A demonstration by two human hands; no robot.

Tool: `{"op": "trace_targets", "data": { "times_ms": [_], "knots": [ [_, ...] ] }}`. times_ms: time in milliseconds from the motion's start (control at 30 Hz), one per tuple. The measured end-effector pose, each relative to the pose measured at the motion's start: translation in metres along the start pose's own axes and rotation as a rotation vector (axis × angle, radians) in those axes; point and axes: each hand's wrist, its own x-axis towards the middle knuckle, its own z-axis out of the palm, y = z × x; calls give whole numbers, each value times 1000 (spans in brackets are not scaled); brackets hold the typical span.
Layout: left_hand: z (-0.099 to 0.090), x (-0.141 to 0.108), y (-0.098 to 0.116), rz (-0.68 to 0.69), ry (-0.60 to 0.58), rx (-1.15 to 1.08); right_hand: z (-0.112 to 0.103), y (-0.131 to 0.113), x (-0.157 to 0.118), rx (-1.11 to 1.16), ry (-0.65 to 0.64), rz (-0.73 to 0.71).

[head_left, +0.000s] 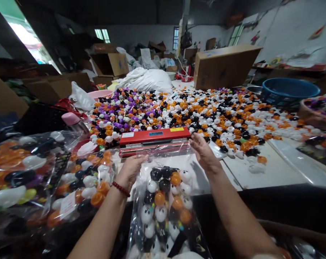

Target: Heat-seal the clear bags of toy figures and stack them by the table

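A clear plastic bag (160, 203) of white, orange and black pieces, some with ghost faces, hangs in front of the table edge. Its top edge reaches the jaw of a red sealing machine (155, 136). My left hand (131, 169), with a dark red bead bracelet on the wrist, pinches the bag's upper left corner. At the right end of the machine, my right hand (204, 153) has its fingers at the bag's upper right edge, thumb and fingers closed on the plastic.
Loose coloured pieces (179, 108) are heaped behind the machine. Filled bags (84, 180) lie at the left beside a pink-lidded bottle (75, 122). A blue basket (289, 90) stands at the right, a cardboard box (225, 68) at the back.
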Motion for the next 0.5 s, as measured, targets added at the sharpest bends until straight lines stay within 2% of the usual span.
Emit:
{"op": "trace_targets", "data": {
  "times_ms": [67,167,233,300,400,500],
  "knots": [
    [3,5,-5,56,71,-55,-6,16,-14,-30,-13,146],
    [6,13,-12,119,90,-101,-6,38,-28,-4,-111,314],
    [8,19,-17,147,119,-130,-3,47,-27,37,-128,330],
    [9,25,-21,161,187,-112,-1,55,-19,50,-61,325],
    [9,34,-24,137,302,104,0,66,-1,-42,54,344],
    [4,45,-22,106,379,349,-1,79,15,-302,125,303]
  ]
}}
